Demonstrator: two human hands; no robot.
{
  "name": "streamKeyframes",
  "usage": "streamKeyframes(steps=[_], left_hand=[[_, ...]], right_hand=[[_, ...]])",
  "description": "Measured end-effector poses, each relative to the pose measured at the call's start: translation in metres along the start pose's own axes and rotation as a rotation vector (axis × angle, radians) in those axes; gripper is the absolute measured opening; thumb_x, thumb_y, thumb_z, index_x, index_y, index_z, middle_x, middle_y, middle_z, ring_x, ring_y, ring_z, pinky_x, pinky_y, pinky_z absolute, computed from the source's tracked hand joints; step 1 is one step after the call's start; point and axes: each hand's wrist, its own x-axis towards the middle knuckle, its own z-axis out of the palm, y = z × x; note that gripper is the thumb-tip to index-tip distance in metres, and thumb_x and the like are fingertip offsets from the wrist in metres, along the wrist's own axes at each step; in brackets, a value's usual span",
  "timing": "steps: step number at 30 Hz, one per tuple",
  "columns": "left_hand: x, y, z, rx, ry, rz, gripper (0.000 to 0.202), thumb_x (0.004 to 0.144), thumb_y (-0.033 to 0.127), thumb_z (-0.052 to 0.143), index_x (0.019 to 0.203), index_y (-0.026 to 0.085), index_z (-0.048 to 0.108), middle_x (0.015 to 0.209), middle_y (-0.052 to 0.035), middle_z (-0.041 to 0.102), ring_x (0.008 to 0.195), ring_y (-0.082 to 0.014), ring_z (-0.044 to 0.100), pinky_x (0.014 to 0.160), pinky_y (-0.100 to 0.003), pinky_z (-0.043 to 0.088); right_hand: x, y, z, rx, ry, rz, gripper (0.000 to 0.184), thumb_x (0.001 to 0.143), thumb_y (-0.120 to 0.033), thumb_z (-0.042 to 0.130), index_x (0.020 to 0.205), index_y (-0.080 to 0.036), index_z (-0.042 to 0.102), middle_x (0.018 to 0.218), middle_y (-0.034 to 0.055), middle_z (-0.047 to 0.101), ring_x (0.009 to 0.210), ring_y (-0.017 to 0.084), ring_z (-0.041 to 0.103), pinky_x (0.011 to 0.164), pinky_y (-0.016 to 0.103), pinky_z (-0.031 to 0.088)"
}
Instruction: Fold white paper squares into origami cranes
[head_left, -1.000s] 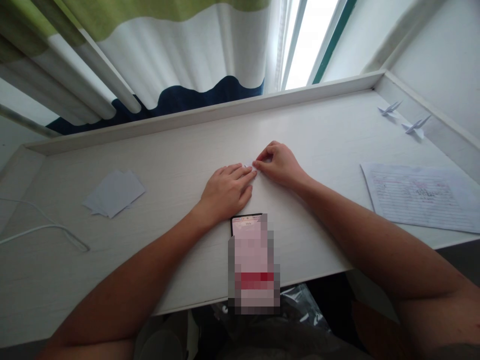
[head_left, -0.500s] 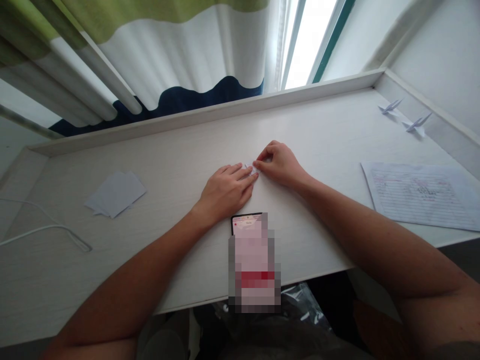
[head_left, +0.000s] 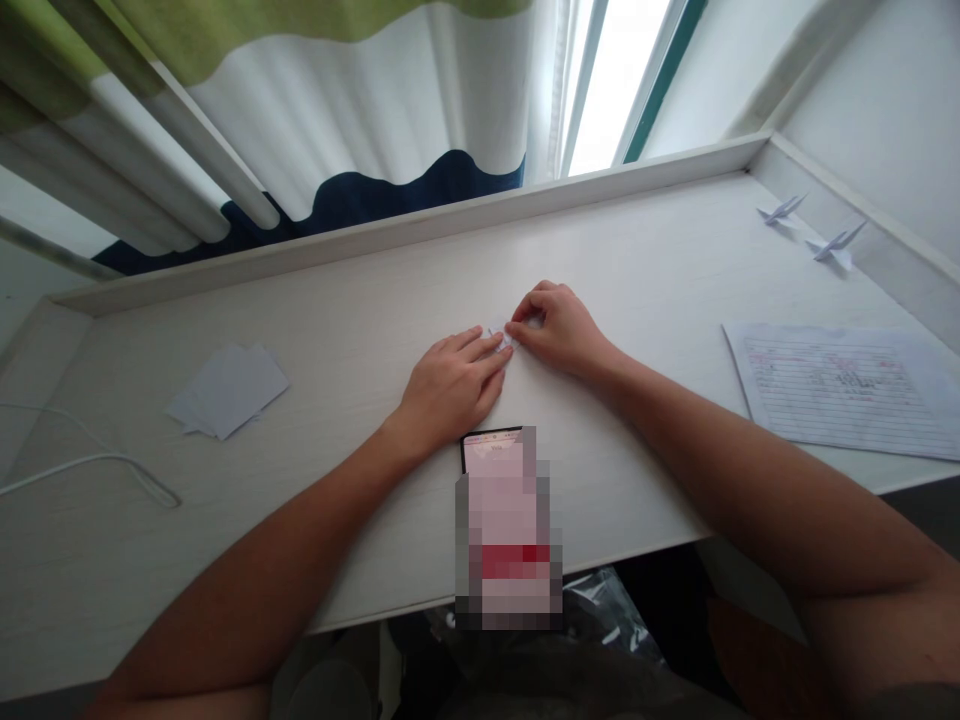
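Note:
A small piece of folded white paper (head_left: 498,338) lies on the white desk between my hands, mostly hidden by fingers. My left hand (head_left: 454,382) rests flat with its fingers stretched out, the fingertips pressing on the paper's left part. From the right, my right hand (head_left: 556,325) pinches the paper's edge between thumb and forefinger, its other fingers curled. Just below my left hand is a phone (head_left: 491,437), lying on the desk with a pink screen that is largely blurred out.
Loose white paper sheets (head_left: 232,390) lie at the left, beside a white cable (head_left: 112,457). Two folded paper figures (head_left: 781,212) stand at the far right. Nearer me is a stack of written pages (head_left: 844,385). A raised rim (head_left: 420,225) borders the desk's back, below a curtain (head_left: 360,100).
Both hands stay almost where they were, still on the folded paper. The whole view has shifted very slightly.

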Motion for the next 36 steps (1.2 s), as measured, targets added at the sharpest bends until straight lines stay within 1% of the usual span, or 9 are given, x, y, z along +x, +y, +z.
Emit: streamKeyframes(steps=[4, 6, 10, 14, 19, 26, 29, 33, 36], left_hand=[[0.0003, 0.0004, -0.0005, -0.008, -0.016, -0.012, 0.04, 0.109, 0.026, 0.052, 0.143, 0.02, 0.072, 0.152, -0.0104, 0.071, 0.149, -0.0326, 0.059, 0.122, -0.055, 0.05], [0.0, 0.0, -0.0001, -0.012, -0.014, -0.014, 0.04, 0.109, 0.026, 0.052, 0.143, 0.02, 0.072, 0.152, -0.0101, 0.07, 0.149, -0.0325, 0.059, 0.123, -0.055, 0.05], [-0.0017, -0.0014, 0.0024, -0.025, 0.002, -0.014, 0.039, 0.109, 0.027, 0.053, 0.143, 0.019, 0.072, 0.153, -0.0102, 0.07, 0.149, -0.0331, 0.059, 0.124, -0.054, 0.049], [-0.0034, -0.0023, 0.0048, -0.052, 0.031, -0.029, 0.039, 0.109, 0.028, 0.054, 0.143, 0.023, 0.071, 0.153, -0.0081, 0.069, 0.149, -0.0317, 0.059, 0.124, -0.055, 0.049], [-0.0034, -0.0015, 0.0035, -0.079, 0.023, -0.058, 0.04, 0.109, 0.029, 0.053, 0.144, 0.02, 0.07, 0.153, -0.0093, 0.07, 0.149, -0.0332, 0.058, 0.124, -0.055, 0.048], [-0.0029, 0.0009, -0.0004, -0.141, 0.009, -0.147, 0.042, 0.106, 0.028, 0.056, 0.144, 0.016, 0.066, 0.151, -0.0137, 0.07, 0.15, -0.0324, 0.058, 0.125, -0.054, 0.047], [-0.0025, 0.0002, -0.0023, -0.148, -0.015, -0.132, 0.039, 0.106, 0.028, 0.055, 0.141, 0.015, 0.068, 0.153, -0.0118, 0.069, 0.151, -0.033, 0.056, 0.126, -0.054, 0.047], [-0.0024, -0.002, -0.0036, -0.156, -0.024, -0.112, 0.036, 0.107, 0.03, 0.055, 0.137, 0.018, 0.071, 0.154, -0.0086, 0.069, 0.151, -0.0316, 0.056, 0.126, -0.053, 0.047], [-0.0027, -0.0034, -0.0031, -0.156, -0.015, -0.101, 0.034, 0.107, 0.03, 0.056, 0.136, 0.02, 0.072, 0.154, -0.0074, 0.07, 0.15, -0.0309, 0.057, 0.126, -0.053, 0.047]], right_hand=[[-0.0021, 0.0011, -0.0062, 0.057, -0.084, -0.08, 0.005, 0.084, -0.022, 0.076, 0.085, -0.022, 0.081, 0.1, 0.0069, 0.074, 0.1, 0.027, 0.067, 0.099, 0.043, 0.051], [-0.0023, 0.0018, -0.0081, 0.066, -0.102, -0.103, 0.005, 0.083, -0.022, 0.078, 0.085, -0.023, 0.083, 0.102, 0.007, 0.074, 0.102, 0.027, 0.068, 0.101, 0.043, 0.051], [-0.0024, 0.0016, -0.0093, 0.065, -0.099, -0.098, 0.005, 0.083, -0.022, 0.08, 0.079, -0.023, 0.083, 0.102, 0.0067, 0.075, 0.102, 0.027, 0.069, 0.103, 0.043, 0.051], [-0.0029, -0.0001, -0.0106, 0.052, -0.115, -0.093, 0.003, 0.083, -0.025, 0.082, 0.083, -0.025, 0.085, 0.104, 0.0067, 0.076, 0.105, 0.028, 0.069, 0.103, 0.044, 0.051], [-0.0038, -0.0012, -0.01, 0.034, -0.102, -0.092, 0.003, 0.083, -0.023, 0.082, 0.082, -0.024, 0.085, 0.103, 0.0065, 0.077, 0.104, 0.028, 0.07, 0.103, 0.044, 0.051], [-0.0072, -0.005, -0.0068, -0.011, -0.085, -0.095, 0.012, 0.085, -0.033, 0.084, 0.078, -0.025, 0.082, 0.102, 0.0066, 0.077, 0.102, 0.028, 0.068, 0.098, 0.045, 0.052], [-0.008, -0.0041, -0.0073, -0.03, -0.092, -0.111, 0.011, 0.087, -0.032, 0.083, 0.079, -0.024, 0.082, 0.104, 0.0071, 0.077, 0.102, 0.029, 0.067, 0.1, 0.047, 0.052], [-0.0072, -0.0004, -0.0092, 0.002, -0.126, -0.119, 0.006, 0.087, -0.023, 0.079, 0.082, -0.025, 0.083, 0.107, 0.0059, 0.077, 0.105, 0.028, 0.069, 0.105, 0.048, 0.051], [-0.0062, 0.0014, -0.0112, 0.02, -0.14, -0.116, 0.002, 0.085, -0.026, 0.082, 0.084, -0.026, 0.084, 0.109, 0.0062, 0.077, 0.107, 0.029, 0.069, 0.107, 0.048, 0.051]])
